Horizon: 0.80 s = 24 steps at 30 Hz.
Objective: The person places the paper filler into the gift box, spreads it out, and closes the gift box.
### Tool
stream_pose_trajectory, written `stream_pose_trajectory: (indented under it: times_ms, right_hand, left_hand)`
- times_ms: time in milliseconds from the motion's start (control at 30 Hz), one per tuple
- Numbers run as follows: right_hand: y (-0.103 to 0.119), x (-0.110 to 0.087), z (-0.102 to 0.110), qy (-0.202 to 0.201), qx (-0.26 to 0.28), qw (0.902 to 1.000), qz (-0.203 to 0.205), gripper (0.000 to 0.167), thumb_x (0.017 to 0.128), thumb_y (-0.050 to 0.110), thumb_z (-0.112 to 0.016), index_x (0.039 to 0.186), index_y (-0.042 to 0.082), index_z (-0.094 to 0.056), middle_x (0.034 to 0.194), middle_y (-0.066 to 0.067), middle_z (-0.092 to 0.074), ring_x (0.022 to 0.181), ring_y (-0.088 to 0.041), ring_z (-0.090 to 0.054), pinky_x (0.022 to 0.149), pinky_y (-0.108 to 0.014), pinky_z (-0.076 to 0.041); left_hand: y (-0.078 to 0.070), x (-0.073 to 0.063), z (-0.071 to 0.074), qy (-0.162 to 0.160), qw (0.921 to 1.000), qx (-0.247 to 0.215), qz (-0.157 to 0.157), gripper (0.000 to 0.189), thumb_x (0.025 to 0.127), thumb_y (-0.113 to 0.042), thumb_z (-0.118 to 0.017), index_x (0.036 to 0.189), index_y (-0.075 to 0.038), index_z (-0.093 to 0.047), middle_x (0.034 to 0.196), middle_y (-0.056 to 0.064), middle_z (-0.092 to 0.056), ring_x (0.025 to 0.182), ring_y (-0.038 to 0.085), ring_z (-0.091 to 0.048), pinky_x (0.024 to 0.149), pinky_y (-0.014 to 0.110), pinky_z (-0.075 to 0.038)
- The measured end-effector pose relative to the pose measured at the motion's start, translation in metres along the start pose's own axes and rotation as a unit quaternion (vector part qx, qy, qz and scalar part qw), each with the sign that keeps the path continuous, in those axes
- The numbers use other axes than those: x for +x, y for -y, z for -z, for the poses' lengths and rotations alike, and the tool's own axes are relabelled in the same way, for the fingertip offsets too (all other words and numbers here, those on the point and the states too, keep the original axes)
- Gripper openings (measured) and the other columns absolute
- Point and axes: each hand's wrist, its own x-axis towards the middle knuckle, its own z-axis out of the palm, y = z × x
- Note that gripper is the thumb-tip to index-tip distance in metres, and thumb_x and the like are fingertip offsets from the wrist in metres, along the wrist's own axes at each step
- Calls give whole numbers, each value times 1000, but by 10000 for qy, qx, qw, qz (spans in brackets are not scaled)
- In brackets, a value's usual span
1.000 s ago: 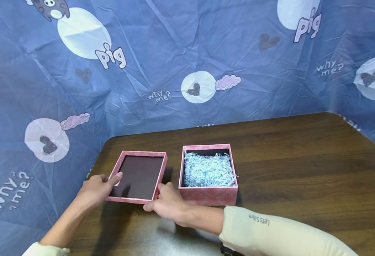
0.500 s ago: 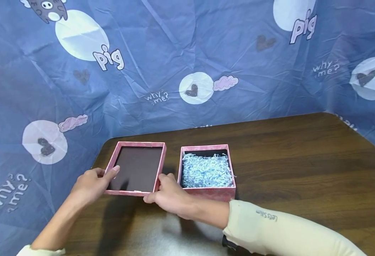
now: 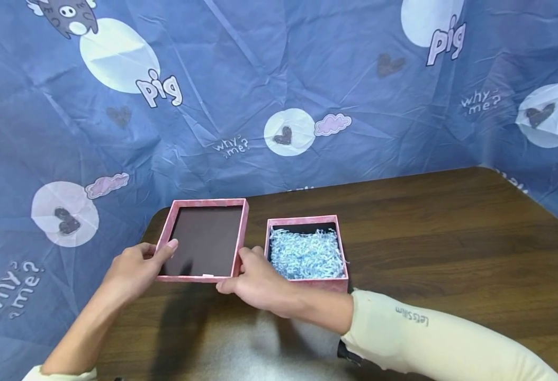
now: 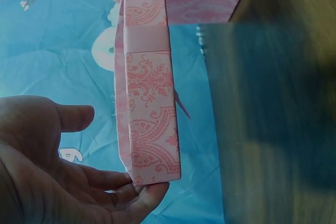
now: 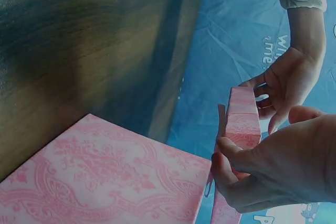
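Both hands hold a pink patterned box lid [image 3: 205,238], its dark inside facing me, raised above the table. My left hand [image 3: 133,270] grips its left side, thumb over the rim. At the near right corner, my right hand [image 3: 260,280] pinches the lid. In the left wrist view the lid's side [image 4: 152,98] shows a plain pink band, with fingers under its lower end. The right wrist view shows a pink ribbon tip [image 5: 221,116] beside the lid. Right of the lid stands the open pink box [image 3: 324,285], filled with blue shredded paper [image 3: 307,255]; my right hand partly hides its front.
A brown wooden table [image 3: 426,227] lies underneath, stretching far to the right. Blue printed cloth [image 3: 222,79] hangs behind it and along both sides. The box stands close beside my right hand. A dark band [image 3: 349,353] shows under my right sleeve.
Both hands have raised the lid and carried it slightly farther away, and its shadow has shifted on the table. The box keeps its place; the whole view has drifted a little.
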Motion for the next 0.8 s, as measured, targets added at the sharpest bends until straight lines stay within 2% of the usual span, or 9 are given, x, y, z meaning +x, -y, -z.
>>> stream_pose_trajectory:
  times_ms: [167,333,433,533,667,800]
  right_hand:
    - [3,-2,12,136,-6,9999,20,39,80,12,-71,111,-4,-56,109,-11,-42,106,-24,-43,82,-33,-42]
    - [3,-5,30,216,251,9994,88,40,81,9,-69,115,-7,-55,116,-16,-45,109,-24,-50,85,-30,-45]
    - [3,-7,43,287,184,9991,237,39,81,9,-67,115,-7,-57,110,-16,-57,103,-21,-56,84,-28,-46]
    - [3,-11,55,336,-35,9989,318,36,82,11,-66,113,-5,-60,101,-12,-63,96,-19,-59,84,-29,-46]
    - [4,-16,71,302,-256,9987,314,33,84,15,-66,111,-3,-60,102,-11,-56,98,-20,-51,83,-31,-45]
    - [4,-21,86,422,-40,9988,251,33,87,13,-64,115,-4,-57,101,-12,-58,95,-22,-54,84,-35,-45]
  left_hand:
    - [-9,-1,1,-97,9998,-112,-92,73,96,-59,-42,120,8,-58,108,27,-63,95,39,-57,78,49,-44]
    - [-25,-2,-1,-172,9993,-215,-260,68,95,-58,-45,116,5,-62,96,19,-65,90,33,-57,74,44,-44]
    - [-35,-2,-2,-164,9989,-296,-322,67,95,-57,-46,116,4,-62,94,16,-66,89,32,-58,74,43,-44]
    - [-44,-2,-4,-141,9983,-418,-375,67,94,-58,-47,118,4,-61,98,18,-66,91,32,-59,75,44,-45]
    - [-54,-2,-7,-86,9969,-631,-454,68,94,-57,-47,120,4,-60,102,19,-66,92,30,-59,78,44,-45]
    - [-64,-2,-10,-32,9953,-807,-543,67,94,-57,-49,120,4,-60,102,18,-66,91,29,-59,78,43,-46]
